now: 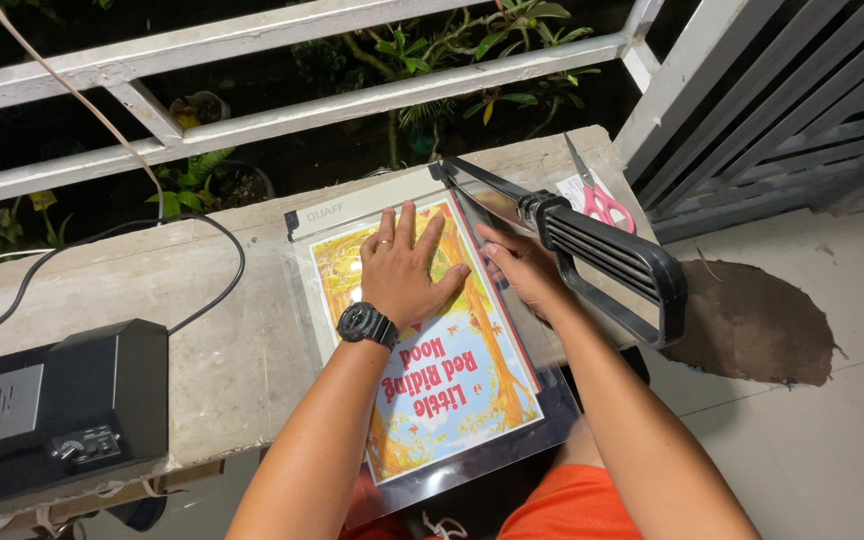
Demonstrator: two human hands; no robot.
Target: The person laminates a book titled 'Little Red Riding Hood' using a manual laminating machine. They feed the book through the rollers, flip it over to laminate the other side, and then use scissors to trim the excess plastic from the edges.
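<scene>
1. Head view: we look down on a concrete surface (242, 340) that runs along a white railing (282, 110), with potted plants (202, 170) in the dark beyond it.
2. A paper trimmer (352, 212) lies on the surface, and its blade arm (592, 250), with a black looped handle, is raised at an angle over the right edge of the board.
3. A laminated picture sheet (452, 390), yellow and orange with red lettering, lies on the trimmer board; its near end hangs past the edge of the surface towards our lap.
4. Our left hand (407, 265) presses flat on the sheet, fingers spread apart, clamped on nothing; a ring sits on one finger, and a black wristwatch (366, 324) is on that wrist.
5. Our right hand (522, 265) rests at the sheet's right edge, just under the raised blade arm. Its fingers are curled at that edge, but we cannot tell whether they pinch the sheet or merely touch it.
6. Scissors with pink handles (597, 198) lie on the surface beyond the blade arm, near the far right corner.
7. A black laminator (52, 410) sits at the left end of the surface, well apart from the trimmer, and a black cable (222, 290) loops across the concrete behind it.
</scene>
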